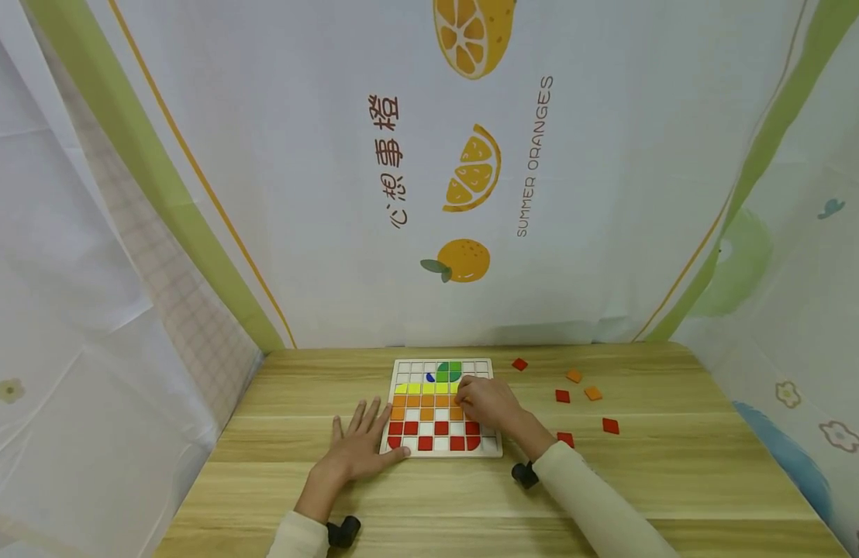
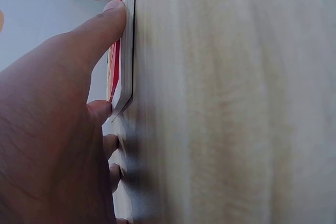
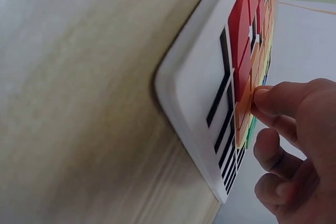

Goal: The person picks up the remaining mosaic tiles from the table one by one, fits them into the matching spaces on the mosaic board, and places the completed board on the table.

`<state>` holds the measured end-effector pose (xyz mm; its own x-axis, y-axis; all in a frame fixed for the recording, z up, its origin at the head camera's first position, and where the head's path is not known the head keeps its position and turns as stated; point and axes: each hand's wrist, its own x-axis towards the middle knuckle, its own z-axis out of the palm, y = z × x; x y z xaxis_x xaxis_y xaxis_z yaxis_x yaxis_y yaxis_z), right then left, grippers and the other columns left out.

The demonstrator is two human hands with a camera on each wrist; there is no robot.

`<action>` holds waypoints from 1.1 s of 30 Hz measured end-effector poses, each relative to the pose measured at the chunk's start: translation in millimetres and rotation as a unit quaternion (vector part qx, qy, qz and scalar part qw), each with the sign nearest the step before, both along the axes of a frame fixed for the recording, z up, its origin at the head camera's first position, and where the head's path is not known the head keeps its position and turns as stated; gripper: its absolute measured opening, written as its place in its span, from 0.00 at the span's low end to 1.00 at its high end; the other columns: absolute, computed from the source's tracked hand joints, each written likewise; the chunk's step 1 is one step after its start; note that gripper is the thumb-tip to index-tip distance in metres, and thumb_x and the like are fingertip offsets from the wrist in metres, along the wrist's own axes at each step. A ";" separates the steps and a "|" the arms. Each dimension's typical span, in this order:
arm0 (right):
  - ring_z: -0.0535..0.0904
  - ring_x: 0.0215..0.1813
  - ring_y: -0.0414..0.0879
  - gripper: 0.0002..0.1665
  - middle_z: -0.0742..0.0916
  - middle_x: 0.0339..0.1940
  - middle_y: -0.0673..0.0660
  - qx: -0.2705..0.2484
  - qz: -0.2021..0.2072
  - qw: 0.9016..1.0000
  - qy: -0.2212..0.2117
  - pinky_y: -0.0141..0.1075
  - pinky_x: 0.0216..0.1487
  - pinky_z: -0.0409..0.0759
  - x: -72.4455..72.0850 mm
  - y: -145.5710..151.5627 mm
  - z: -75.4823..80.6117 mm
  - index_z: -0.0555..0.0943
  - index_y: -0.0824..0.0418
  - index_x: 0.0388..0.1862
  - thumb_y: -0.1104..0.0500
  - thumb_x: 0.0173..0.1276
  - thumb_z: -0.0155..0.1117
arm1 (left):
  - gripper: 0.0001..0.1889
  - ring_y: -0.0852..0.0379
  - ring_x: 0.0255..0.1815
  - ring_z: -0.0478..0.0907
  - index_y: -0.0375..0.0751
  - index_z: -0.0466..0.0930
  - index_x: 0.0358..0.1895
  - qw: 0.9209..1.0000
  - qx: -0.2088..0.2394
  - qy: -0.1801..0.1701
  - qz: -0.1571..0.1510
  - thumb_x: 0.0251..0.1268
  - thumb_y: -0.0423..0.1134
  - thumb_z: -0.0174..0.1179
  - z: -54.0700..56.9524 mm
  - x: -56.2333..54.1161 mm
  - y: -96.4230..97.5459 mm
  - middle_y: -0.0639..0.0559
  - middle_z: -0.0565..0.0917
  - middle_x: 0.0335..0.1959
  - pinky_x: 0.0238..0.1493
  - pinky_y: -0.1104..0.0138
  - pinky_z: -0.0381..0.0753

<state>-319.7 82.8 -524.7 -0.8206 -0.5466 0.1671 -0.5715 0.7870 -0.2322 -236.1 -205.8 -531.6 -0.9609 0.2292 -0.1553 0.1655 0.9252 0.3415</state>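
Observation:
A white puzzle board (image 1: 498,446) with a grid of square cells lies on the table, part-filled with red, orange, yellow, green and blue tiles. My left hand (image 1: 360,449) rests spread at its left side, thumb on the board's near edge and the other fingers along the left edge and table. Over the right part of the board, my right hand (image 1: 491,401) pinches an orange tile (image 3: 244,109) between thumb and index finger, at the orange rows. Its remaining fingers curl loosely above the board. In the head view this hand covers several cells on that side.
Right of the board lie loose red tiles (image 1: 611,426) and orange tiles (image 1: 593,394) on the wooden table (image 1: 276,480). A white curtain (image 1: 318,232) printed with oranges hangs behind the table's far edge. Black wrist cameras (image 1: 344,532) sit on both wrists.

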 end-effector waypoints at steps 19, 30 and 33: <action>0.84 0.42 0.43 0.07 0.91 0.46 0.49 -0.025 -0.002 1.000 0.002 0.29 0.34 0.78 5.6 7.8 -0.9 0.94 0.53 0.45 0.58 0.72 0.73 | 0.53 0.35 0.91 0.40 0.47 0.52 0.88 1.000 0.008 -0.001 0.000 0.71 0.74 0.57 -0.3 -0.6 0.1 0.42 0.48 0.90 0.79 0.23 0.33; 0.81 0.36 0.40 0.03 0.90 0.40 0.47 -0.045 -0.024 0.999 0.012 0.31 0.35 0.80 14.9 20.3 8.9 0.91 0.53 0.41 0.60 0.70 0.75 | 0.54 0.33 0.90 0.39 0.45 0.52 0.88 1.000 0.024 0.000 -0.003 0.70 0.75 0.56 1.0 0.0 -0.3 0.40 0.48 0.90 0.79 0.24 0.29; 0.81 0.37 0.39 0.02 0.90 0.39 0.46 -0.044 -0.035 0.998 0.011 0.32 0.38 0.81 16.7 26.3 12.9 0.91 0.53 0.40 0.60 0.71 0.75 | 0.55 0.33 0.90 0.40 0.46 0.53 0.88 1.000 0.028 0.005 -0.003 0.68 0.76 0.57 -2.2 -1.0 -0.7 0.40 0.49 0.90 0.79 0.24 0.29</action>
